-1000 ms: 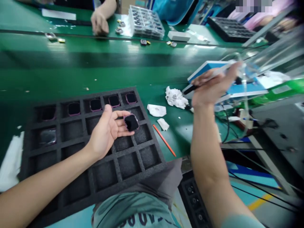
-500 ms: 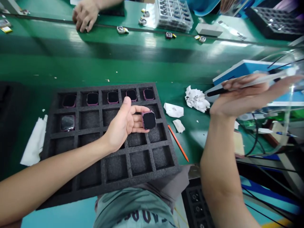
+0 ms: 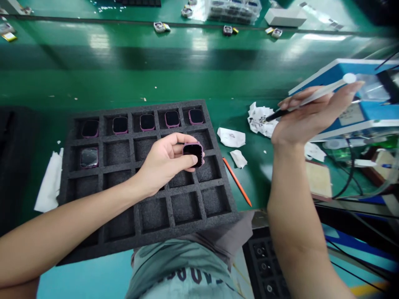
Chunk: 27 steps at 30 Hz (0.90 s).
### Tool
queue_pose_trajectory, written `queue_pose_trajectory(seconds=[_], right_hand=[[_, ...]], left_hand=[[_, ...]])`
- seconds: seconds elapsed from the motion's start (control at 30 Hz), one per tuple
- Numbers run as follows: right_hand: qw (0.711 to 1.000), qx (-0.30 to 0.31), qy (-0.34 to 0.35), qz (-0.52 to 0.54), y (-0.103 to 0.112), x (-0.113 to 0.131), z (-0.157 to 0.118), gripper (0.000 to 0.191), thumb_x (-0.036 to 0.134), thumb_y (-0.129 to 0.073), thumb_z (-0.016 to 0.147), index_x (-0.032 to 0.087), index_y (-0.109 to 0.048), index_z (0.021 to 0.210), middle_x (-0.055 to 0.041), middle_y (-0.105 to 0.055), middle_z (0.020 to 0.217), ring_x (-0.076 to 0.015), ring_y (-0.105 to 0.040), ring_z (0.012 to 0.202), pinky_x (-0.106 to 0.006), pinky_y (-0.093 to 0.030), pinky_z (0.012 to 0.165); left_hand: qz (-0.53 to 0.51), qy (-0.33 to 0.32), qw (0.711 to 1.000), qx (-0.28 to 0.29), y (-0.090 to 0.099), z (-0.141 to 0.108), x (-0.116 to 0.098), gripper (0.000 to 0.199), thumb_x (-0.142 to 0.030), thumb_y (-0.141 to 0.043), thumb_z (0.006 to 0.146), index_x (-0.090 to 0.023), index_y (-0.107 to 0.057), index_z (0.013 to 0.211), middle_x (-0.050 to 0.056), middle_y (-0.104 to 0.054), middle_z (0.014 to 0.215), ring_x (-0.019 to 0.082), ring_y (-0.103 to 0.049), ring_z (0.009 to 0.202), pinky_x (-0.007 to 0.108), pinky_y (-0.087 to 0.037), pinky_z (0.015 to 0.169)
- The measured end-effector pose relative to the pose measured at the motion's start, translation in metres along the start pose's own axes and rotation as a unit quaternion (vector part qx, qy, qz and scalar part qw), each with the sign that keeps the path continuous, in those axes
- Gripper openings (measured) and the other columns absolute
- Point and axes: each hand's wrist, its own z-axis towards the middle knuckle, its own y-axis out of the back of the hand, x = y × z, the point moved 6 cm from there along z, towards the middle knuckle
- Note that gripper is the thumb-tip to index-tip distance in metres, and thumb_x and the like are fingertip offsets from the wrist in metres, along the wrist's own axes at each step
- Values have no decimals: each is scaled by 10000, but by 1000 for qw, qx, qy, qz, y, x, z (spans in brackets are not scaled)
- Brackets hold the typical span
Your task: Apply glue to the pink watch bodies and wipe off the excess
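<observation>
Above the right side of a black foam tray (image 3: pixel 199 228), my left hand (image 3: pixel 170 162) grips a purple-framed watch (image 3: pixel 192 153), its thumb lying across the dark screen. Several similar watches (image 3: pixel 147 122) sit in the tray's back row, and one more (image 3: pixel 89 158) lies at the left of the second row. At the right, my right hand (image 3: pixel 304 110) holds a translucent pen-like tool with a black tip (image 3: pixel 324 91), which points down toward a crumpled white tissue (image 3: pixel 260 120). Whether the tip touches the tissue is unclear.
An orange stick (image 3: pixel 237 182) and pieces of white paper (image 3: pixel 231 137) lie right of the tray. A blue and white box (image 3: pixel 377 108), cables and a sponge pad (image 3: pixel 318 178) are at the right. Small watch parts (image 3: pixel 160 27) line the ledge beyond. A folded white cloth (image 3: pixel 48 182) is at left.
My left thumb has come down onto the watch screen. My right hand has moved left, bringing the tool's tip over the crumpled tissue. The other person's hand has left the view at the top.
</observation>
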Motion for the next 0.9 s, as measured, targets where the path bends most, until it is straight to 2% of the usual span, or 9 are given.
queue_pose_trajectory(seconds=[0.17,0.47,0.57,0.7,0.8,0.9], right_hand=[[1000,-4,-12,-26,2,1,1,800,847,-74,947,248,-410,537,21,-309,551,-115,-355,480,-331,-336,556],[1000,-2,-16,9,2,6,-3,809,794,-96,978,238,-470,525,22,-337,539,-112,-378,477,-334,-346,558],[999,20,-32,17,3,9,-2,841,718,-34,1014,227,-501,515,16,-355,533,-104,-417,479,-326,-375,576],[999,8,6,41,4,18,-3,839,617,4,1055,235,-522,525,10,-349,541,-107,-414,472,-322,-402,578],[999,24,-35,-4,-3,19,-4,872,670,29,1031,227,-516,516,-4,-366,559,-107,-432,492,-300,-441,586],[996,24,-82,-17,0,31,-2,858,720,45,997,223,-485,541,2,-347,593,-95,-434,521,-254,-497,616]], left_hand=[[5,2,1000,-5,-1,-1,0,298,-91,-773,738,-140,-637,999,52,-769,869,155,-752,776,223,-581,635],[9,8,1000,-11,0,-1,1,291,-97,-775,728,-143,-640,982,49,-759,852,158,-742,770,221,-573,612],[9,11,1000,-13,0,-1,1,290,-98,-775,727,-142,-643,981,44,-753,841,156,-737,760,222,-570,607],[8,22,1000,-12,0,-1,2,291,-99,-771,732,-138,-638,988,45,-751,835,164,-744,758,224,-574,596],[8,29,999,-14,1,0,3,295,-100,-770,745,-131,-633,1005,54,-754,838,170,-749,763,225,-579,588],[6,38,999,-21,2,0,4,302,-106,-777,754,-126,-628,1016,62,-756,841,174,-752,766,229,-584,590]])
